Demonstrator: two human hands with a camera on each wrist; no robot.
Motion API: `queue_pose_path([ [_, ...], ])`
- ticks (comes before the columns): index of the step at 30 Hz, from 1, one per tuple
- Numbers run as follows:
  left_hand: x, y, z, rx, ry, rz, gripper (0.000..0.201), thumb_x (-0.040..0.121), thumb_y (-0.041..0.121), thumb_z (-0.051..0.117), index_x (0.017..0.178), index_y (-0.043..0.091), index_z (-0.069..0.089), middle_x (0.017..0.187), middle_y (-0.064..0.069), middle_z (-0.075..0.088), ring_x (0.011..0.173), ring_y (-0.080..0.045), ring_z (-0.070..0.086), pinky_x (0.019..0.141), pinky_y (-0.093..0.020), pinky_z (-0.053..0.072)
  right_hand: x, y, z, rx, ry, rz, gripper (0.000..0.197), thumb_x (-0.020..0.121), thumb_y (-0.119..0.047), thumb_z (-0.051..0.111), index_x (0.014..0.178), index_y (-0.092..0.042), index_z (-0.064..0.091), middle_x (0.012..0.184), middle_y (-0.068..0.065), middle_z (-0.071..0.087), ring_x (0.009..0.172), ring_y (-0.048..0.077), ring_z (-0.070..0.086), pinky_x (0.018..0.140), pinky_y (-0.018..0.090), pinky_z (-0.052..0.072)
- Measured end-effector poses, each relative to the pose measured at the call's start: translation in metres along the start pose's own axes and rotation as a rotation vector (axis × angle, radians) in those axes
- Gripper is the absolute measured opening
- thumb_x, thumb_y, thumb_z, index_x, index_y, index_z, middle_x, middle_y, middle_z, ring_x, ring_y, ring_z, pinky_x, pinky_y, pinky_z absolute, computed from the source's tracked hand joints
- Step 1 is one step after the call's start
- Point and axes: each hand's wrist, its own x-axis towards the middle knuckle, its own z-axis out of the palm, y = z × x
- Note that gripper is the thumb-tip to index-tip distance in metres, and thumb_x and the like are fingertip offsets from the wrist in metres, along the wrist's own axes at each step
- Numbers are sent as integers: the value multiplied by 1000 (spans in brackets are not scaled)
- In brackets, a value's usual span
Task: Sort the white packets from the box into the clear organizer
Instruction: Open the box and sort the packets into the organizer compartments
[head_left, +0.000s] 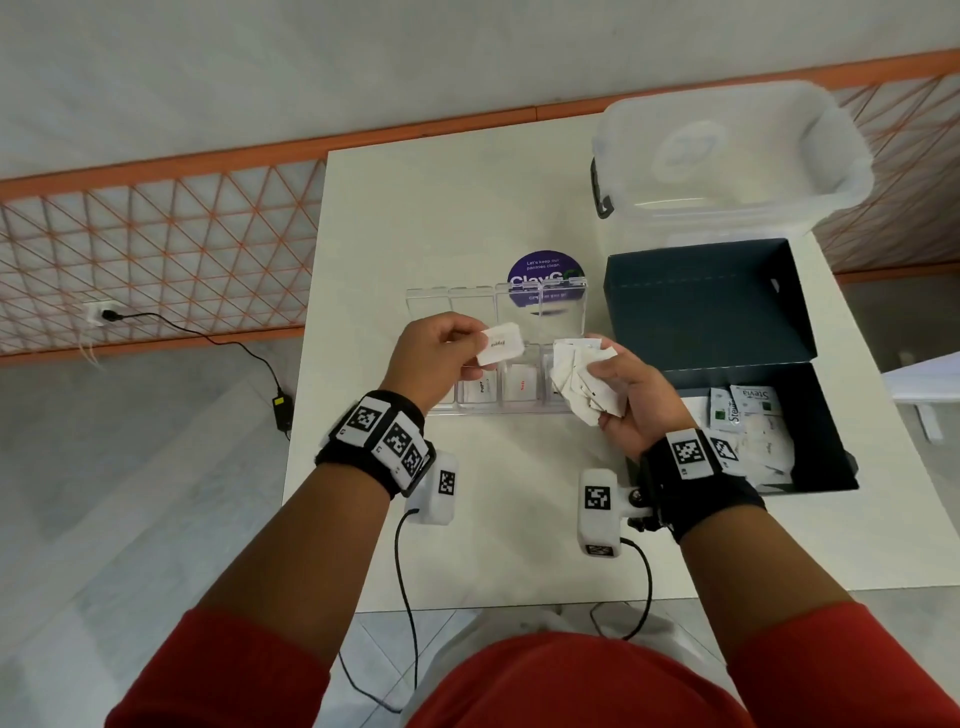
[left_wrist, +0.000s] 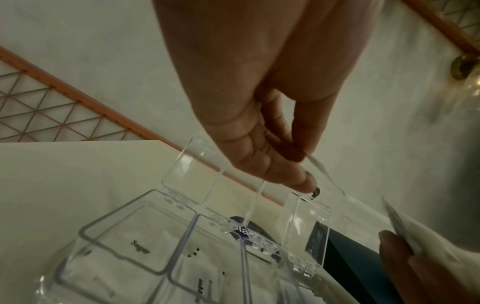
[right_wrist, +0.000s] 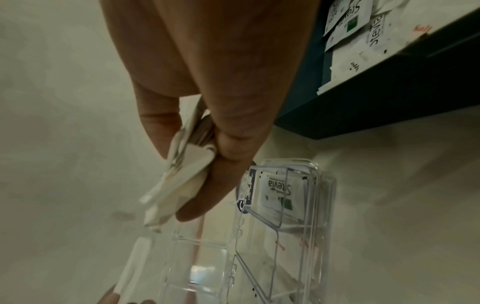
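Mid-sort, one packet in transit. Left hand (head_left: 434, 353) pinching a single packet (head_left: 500, 344), print reading roughly "Pepper", thumb and fingers clamped on its left end. Right hand (head_left: 631, 397) curled tight round a bunch (head_left: 581, 379) of packets, just right of that pinch. Organizer (head_left: 497, 410) directly below both grips, lids up; cells already showing Sugar, Pepper, Salt, Stevia. Box (head_left: 810, 415) right of right hand, more packets loose inside. Next move, judged: lower packet into Pepper cell, just beneath the pinch, then release; calls for matching the print and clearing the raised lid. White table (head_left: 415, 218); clear tub (head_left: 737, 150) at far corner; purple sticker (head_left: 545, 267) behind organizer. Grey floor, orange lattice rail, wall socket with cable.
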Motion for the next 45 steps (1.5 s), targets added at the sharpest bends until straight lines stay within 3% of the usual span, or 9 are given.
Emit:
queue_pose_path([
  [3, 4, -2, 0, 95, -4, 31, 21, 90, 5, 59, 84, 21, 72, 92, -2, 64, 87, -19, 70, 66, -27, 60, -2, -1, -2, -31, -3, -13, 41, 91, 2, 41, 97, -18, 76, 93, 11, 73, 77, 24, 71, 61, 28, 57],
  [5, 7, -3, 2, 223, -14, 80, 18, 90, 10, 61, 91, 25, 71, 92, 4, 64, 85, -14, 68, 73, -26, 58, -3, -3, -4, -38, 21, -12, 37, 91, 1, 42, 109, -14, 71, 99, 13, 71, 82, 26, 69, 64, 30, 57],
  [9, 15, -2, 9, 412, -22, 167, 17, 88, 13, 65, 97, 28, 66, 85, 16, 65, 73, 9, 59, 68, -4, 42, -4, -4, -12, -47, 58, -10, 41, 91, 0, 43, 127, -10, 62, 106, 16, 67, 88, 29, 65, 66, 32, 55],
  [13, 25, -2, 13, 518, 6, 189, 15, 90, 10, 63, 92, 23, 67, 85, 13, 63, 77, 6, 57, 61, 3, 38, -8, -3, -15, -83, 48, -26, 38, 89, -1, 43, 104, -17, 74, 94, 13, 70, 79, 27, 65, 64, 30, 50],
  [18, 35, -11, 1, 670, 12, 143, 18, 90, 5, 58, 87, 21, 66, 83, 9, 61, 69, -2, 56, 59, -11, 43, -7, -4, -21, -78, 79, -10, 42, 91, -2, 44, 130, -5, 59, 100, 17, 67, 74, 26, 67, 54, 28, 52],
  [28, 36, -43, 9, 829, -58, 70, 17, 89, 8, 59, 98, 16, 71, 101, -4, 71, 90, -21, 65, 77, -25, 49, -6, -2, -12, -19, 122, 39, 42, 92, -1, 46, 133, -2, 56, 106, 19, 64, 82, 29, 65, 60, 30, 54],
  [35, 22, -28, 9, 501, 7, 108, 5, 85, 29, 70, 86, 24, 70, 86, 14, 70, 77, -2, 63, 70, -16, 47, -4, -2, -10, -47, 111, 71, 40, 91, -1, 50, 130, -2, 57, 105, 23, 63, 74, 29, 65, 50, 29, 52],
  [40, 1, 1, 25, 195, -281, 14, 13, 92, 29, 62, 97, 22, 72, 90, 7, 75, 77, -13, 72, 74, -28, 58, -1, -3, -1, -114, 78, 44, 27, 88, 5, 50, 105, -9, 66, 90, 16, 70, 70, 26, 69, 54, 33, 55],
  [45, -10, 9, 33, -6, -296, -27, 15, 90, 16, 66, 104, 20, 71, 91, -4, 75, 78, -17, 72, 74, -27, 59, 1, -1, 1, -136, 99, 23, 26, 87, 7, 54, 102, -10, 66, 84, 12, 72, 67, 23, 71, 54, 32, 56],
])
